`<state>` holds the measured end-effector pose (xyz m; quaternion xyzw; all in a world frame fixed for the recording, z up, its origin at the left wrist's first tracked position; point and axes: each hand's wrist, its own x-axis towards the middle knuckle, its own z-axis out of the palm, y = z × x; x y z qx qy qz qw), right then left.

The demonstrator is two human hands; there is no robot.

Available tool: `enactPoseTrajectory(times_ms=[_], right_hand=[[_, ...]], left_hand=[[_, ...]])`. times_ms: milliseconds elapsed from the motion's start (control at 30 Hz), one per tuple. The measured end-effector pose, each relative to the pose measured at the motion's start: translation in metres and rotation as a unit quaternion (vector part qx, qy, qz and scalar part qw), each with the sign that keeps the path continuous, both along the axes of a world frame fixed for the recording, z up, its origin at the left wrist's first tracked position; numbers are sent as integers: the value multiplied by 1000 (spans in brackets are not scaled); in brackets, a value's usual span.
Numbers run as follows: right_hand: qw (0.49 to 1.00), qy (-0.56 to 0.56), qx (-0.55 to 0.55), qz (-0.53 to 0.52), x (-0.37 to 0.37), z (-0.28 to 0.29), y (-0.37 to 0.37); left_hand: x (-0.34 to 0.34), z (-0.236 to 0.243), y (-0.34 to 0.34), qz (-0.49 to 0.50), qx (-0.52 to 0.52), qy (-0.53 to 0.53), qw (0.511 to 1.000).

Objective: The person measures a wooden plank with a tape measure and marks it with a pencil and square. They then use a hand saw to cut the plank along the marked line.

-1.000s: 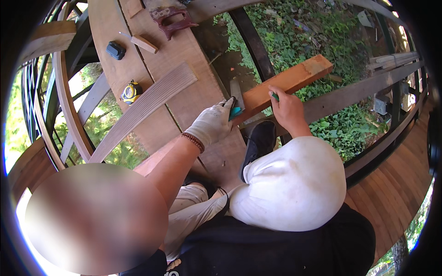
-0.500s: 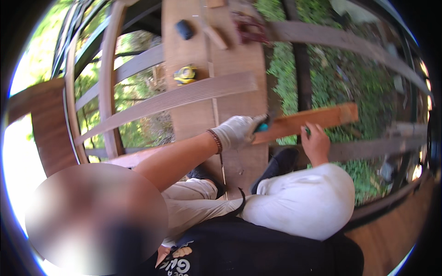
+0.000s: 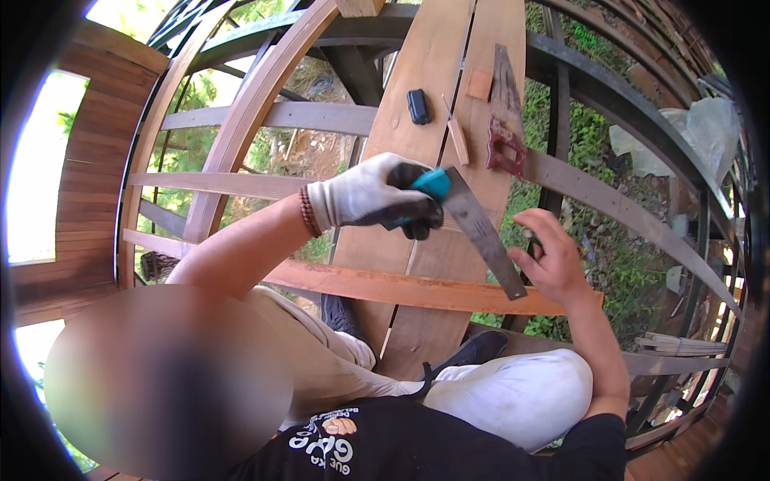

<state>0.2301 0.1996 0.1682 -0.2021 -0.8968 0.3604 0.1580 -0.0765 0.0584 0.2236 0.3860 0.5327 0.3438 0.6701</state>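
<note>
My left hand, in a white and dark grey glove, is closed round the teal handle of a handsaw. The blade slants down to the right, its tip over a reddish-brown board that lies across my front. Whether the tip touches the board I cannot tell. My bare right hand is to the right of the blade, above the board's right end. Its thumb and fingers curl round a small dark object too hidden to name.
Wide planks run away from me over metal beams, with greenery below. On them lie a dark case, a wooden-handled tool, a wood block and a red-handled saw. Plastic sheeting hangs at the far right.
The view has shifted. My left hand has lifted the handsaw, and its blade now shows plainly. My right hand has come up off the board's near side. The yellow tape measure no longer shows.
</note>
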Motion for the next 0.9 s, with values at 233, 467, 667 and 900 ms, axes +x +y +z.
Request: enactPoseTrajectory(times_ms=[233, 467, 667, 900], right_hand=[[990, -105, -65, 65, -104, 5, 26], [962, -257, 75, -43, -194, -38, 54], [964, -255, 66, -42, -180, -180, 84], [941, -317, 41, -108, -187, -182, 65]], left_hand=[[-71, -38, -24, 181, 91, -39, 979], [-150, -108, -89, 266, 189, 405, 854], [-139, -239, -222, 355, 72, 436, 824], [-106, -265, -284, 308, -84, 535, 782]])
